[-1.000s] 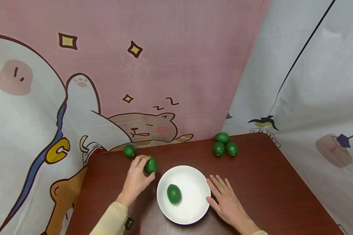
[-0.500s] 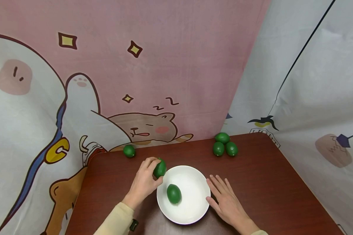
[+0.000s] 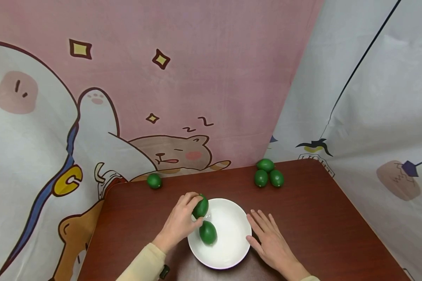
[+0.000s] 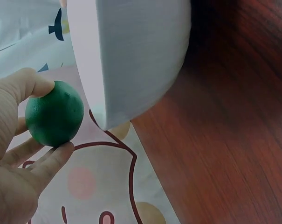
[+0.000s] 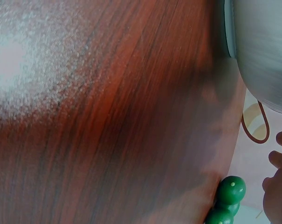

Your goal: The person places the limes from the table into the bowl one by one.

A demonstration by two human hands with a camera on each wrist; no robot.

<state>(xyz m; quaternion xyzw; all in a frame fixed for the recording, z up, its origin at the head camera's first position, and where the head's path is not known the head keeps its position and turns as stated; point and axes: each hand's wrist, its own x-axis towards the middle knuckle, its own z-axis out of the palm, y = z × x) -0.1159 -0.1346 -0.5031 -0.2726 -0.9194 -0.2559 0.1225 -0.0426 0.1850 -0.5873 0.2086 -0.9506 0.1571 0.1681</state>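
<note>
My left hand pinches a green lime between thumb and fingertips, over the back-left rim of a white bowl. In the left wrist view this lime is beside the bowl's rim, clear of the table. Inside the bowl, left of its middle, lies another lime, just in front of the held one. My right hand has its fingers stretched out at the bowl's right rim and grips nothing. Only a few of its fingers show at the edge of the right wrist view.
Three limes sit clustered near the back edge of the brown wooden table. One more lime stands at the back left. A printed cloth with cartoon animals hangs right behind the table.
My left hand has carried its lime rightward and slightly nearer, from the table left of the bowl to over its rim. The right hand, bowl and other limes have stayed put.
</note>
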